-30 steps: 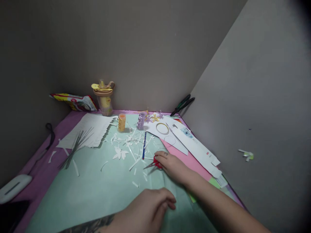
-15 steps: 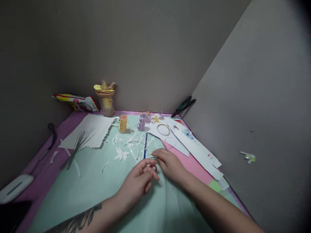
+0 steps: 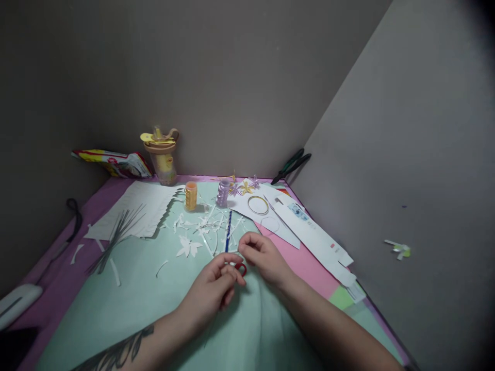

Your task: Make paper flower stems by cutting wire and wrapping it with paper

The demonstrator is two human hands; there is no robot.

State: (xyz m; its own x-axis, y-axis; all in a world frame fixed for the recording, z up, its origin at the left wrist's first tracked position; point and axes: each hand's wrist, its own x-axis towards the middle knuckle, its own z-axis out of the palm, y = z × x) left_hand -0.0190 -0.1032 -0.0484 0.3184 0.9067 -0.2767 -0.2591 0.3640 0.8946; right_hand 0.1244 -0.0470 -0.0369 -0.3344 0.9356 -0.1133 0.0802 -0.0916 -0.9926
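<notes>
The red scissors (image 3: 242,268) sit below the middle of the frame, partly behind the left hand (image 3: 213,282), maybe for easy reach. I can't tell if that hand grips them. The right hand (image 3: 264,258) has its fingertips pinched together.

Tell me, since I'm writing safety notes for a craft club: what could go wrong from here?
The red scissors are partly hidden behind the left hand, and their blades are hard to make out, so a nick seems possible.

The white petal cutout lies close to loose paper scraps and could be swept up with them.

The orange spool stands upright near those scraps, so a bump might tip it over.
</notes>
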